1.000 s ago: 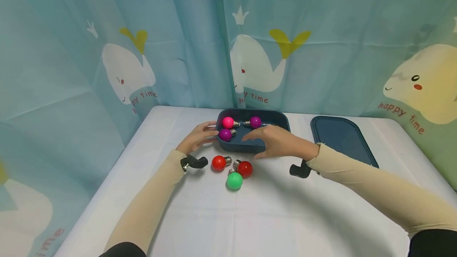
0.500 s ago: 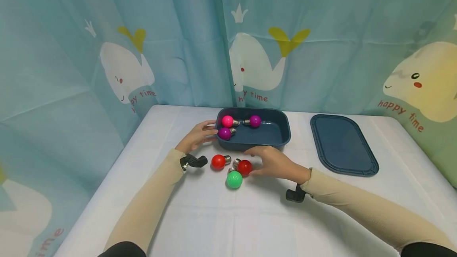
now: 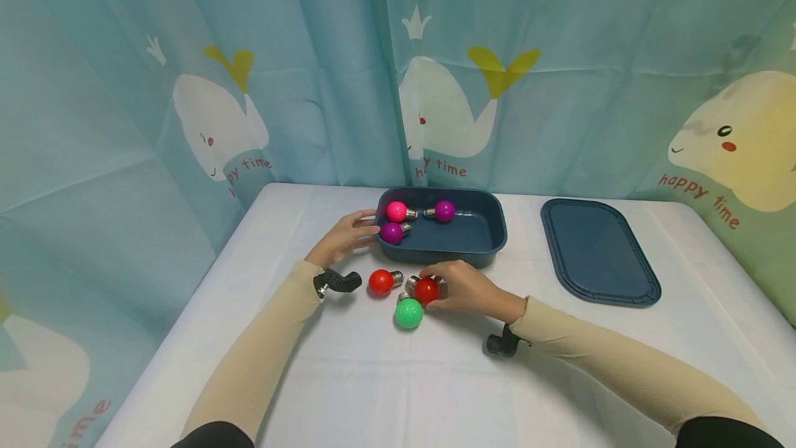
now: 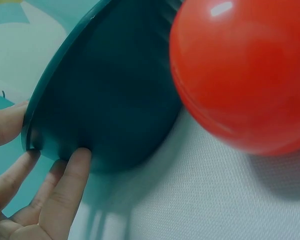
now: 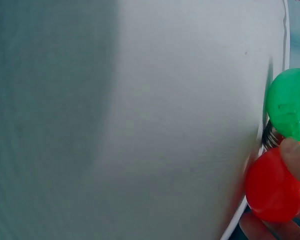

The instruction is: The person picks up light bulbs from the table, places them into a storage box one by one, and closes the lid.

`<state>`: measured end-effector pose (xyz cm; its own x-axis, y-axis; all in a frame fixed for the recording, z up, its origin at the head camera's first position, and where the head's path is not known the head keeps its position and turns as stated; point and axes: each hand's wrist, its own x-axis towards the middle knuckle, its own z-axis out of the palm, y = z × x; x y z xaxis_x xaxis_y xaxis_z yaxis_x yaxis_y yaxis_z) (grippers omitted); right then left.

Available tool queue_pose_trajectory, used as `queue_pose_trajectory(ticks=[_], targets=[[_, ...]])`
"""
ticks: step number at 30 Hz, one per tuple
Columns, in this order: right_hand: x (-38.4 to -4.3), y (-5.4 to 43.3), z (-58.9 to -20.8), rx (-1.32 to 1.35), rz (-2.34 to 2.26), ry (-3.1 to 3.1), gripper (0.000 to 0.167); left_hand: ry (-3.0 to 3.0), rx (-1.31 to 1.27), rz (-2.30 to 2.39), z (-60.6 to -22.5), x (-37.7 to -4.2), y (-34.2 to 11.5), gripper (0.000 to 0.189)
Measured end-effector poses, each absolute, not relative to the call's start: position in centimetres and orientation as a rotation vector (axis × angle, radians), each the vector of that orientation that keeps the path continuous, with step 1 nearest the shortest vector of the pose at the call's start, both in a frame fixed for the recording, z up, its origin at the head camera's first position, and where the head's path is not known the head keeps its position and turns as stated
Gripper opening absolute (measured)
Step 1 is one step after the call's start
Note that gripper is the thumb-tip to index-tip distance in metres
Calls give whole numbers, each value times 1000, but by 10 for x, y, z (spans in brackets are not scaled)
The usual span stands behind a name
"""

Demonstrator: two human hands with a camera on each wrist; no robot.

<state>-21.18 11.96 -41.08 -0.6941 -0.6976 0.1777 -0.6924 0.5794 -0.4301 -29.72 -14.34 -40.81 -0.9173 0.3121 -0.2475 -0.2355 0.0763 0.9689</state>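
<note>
At the left end of a dark blue plastic box [image 3: 475, 227], my left hand [image 3: 347, 239] rests its extended fingertips against the wall and rim. My right hand [image 3: 469, 290] has its thumb and fingers around a red light bulb [image 3: 425, 290] on the table; in the right wrist view the thumb lies on the red globe [image 5: 275, 187]. Against that bulb sits a green bulb [image 3: 408, 313]. Another red bulb [image 3: 381, 283] lies to the left, its metal base pointing right. Inside the box are a pink bulb [image 3: 396, 211] and two purple bulbs [image 3: 444, 211].
A flat dark blue lid [image 3: 600, 254] lies on the white-covered table [image 3: 385, 393], right of the box. Behind the table hangs a blue-green curtain [image 3: 348, 123] with whale prints, which also runs along the left side.
My right hand has moved from over the box's front edge down and toward me, and its fingers have closed around the red bulb. My left hand has stayed at the box.
</note>
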Motion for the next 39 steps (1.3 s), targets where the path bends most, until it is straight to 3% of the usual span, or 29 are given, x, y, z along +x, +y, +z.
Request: queue_pose_trajectory(ticks=[10,19,29,39], targets=[[-210,127,-400,-1225,-715,2781,44,1988,68,1892,-408,-297,-143,59],[-215,150,-345,-1241,-741,2750,44,1976,49,1899,-409,-298,-143,60],[-257,157,-297,-1169,-642,2756,52,1990,65,1888,-407,-297,-143,60],[-307,148,-315,-1208,-567,2660,46,1986,55,1891,-411,-298,-144,60]])
